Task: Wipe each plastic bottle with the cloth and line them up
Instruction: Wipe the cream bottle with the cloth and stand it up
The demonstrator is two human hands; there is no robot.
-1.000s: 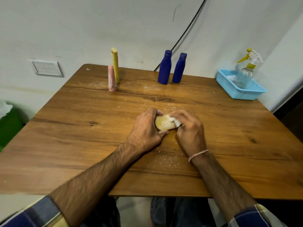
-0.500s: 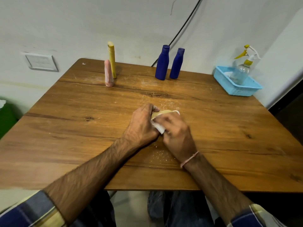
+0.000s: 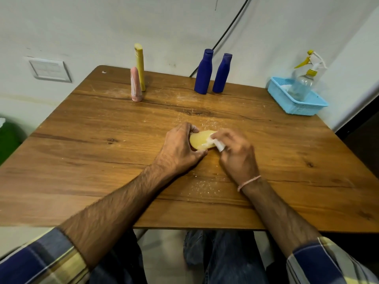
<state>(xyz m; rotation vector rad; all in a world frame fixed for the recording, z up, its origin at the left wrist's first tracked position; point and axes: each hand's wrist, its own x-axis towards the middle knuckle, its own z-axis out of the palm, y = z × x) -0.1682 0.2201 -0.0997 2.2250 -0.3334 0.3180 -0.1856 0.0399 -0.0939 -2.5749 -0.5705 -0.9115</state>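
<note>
Yellow bottle (image 3: 200,141) lies mid-table (image 3: 82,160), my left hand (image 3: 180,151) curled round it. My right hand (image 3: 235,152) pinches white cloth (image 3: 215,143) against its side. Far edge: pink bottle (image 3: 136,85) just beside tall yellow bottle (image 3: 140,66), two blue bottles (image 3: 203,71) together, spray bottle (image 3: 303,78) in blue basket (image 3: 297,107).

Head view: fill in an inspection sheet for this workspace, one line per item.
Surface: brown wooden table, dusted with white specks.
Job's things: pale yellow plastic bottle held mid-table; small white cloth on it; two dark blue plastic bottles, tall yellow plastic bottle, pink plastic bottle upright near the far edge.
Clutter: light blue mesh basket holding a clear spray bottle.
Hands: left hand grips the pale yellow bottle; right hand pinches the cloth against it.
Cables: black cable running up the wall.
Surroundings: white wall switch plate; green object at left.
</note>
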